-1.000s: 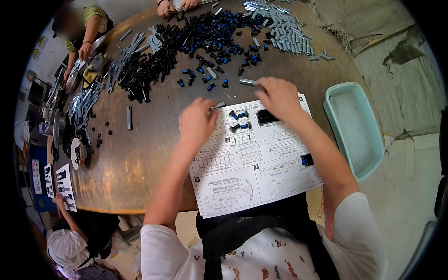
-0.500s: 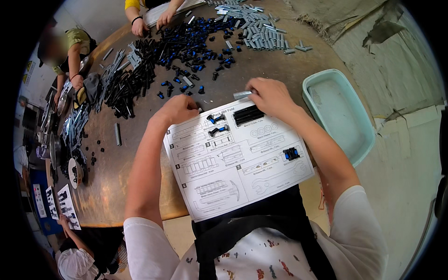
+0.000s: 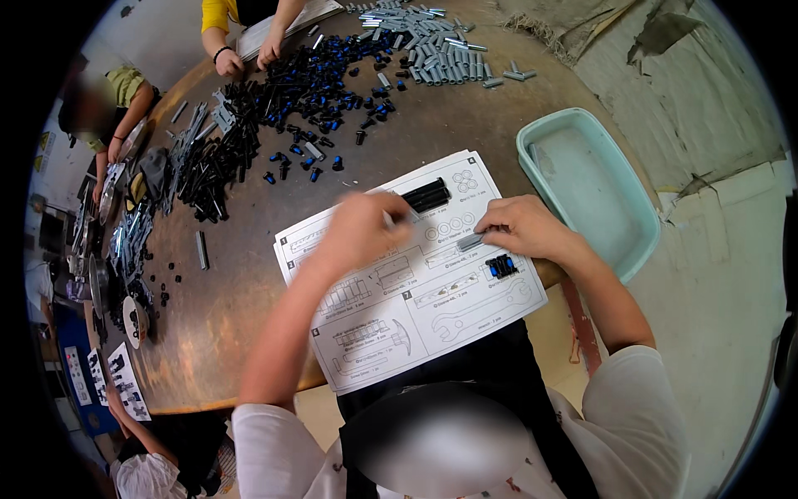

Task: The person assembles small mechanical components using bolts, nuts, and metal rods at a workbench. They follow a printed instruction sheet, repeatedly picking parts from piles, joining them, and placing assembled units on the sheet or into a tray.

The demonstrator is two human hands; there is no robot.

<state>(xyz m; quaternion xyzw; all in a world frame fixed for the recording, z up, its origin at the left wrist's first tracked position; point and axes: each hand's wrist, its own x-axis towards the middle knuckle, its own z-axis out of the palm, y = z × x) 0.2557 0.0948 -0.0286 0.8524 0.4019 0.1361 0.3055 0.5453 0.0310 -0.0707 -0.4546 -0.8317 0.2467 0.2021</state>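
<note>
A printed paper sheet (image 3: 461,309) with line drawings of parts lies at the table's near edge, in front of my body. My right hand (image 3: 528,228) pinches a short grey metal sleeve (image 3: 470,242) low over the sheet's right half. Smeared by motion, my left hand (image 3: 359,236) hangs over the upper middle of the sheet; whether its fingers hold anything is unclear. Between the hands, several long black bolts (image 3: 426,195) lie side by side on the sheet. Short black bolts with blue bands (image 3: 502,266) sit in a group below my right hand.
Heaps of black-and-blue bolts (image 3: 320,83), grey sleeves (image 3: 449,62) and long black bolts (image 3: 212,158) cover the far table. A pale green tub (image 3: 594,191) stands at right. A bowl (image 3: 135,320) sits at left. Co-workers' hands (image 3: 270,51) reach in at the far side.
My right hand has come down and nearer with the metal sleeve. My left hand has swung right across the sheet, hiding the spot where black-and-blue bolts lay. The view has shifted slightly.
</note>
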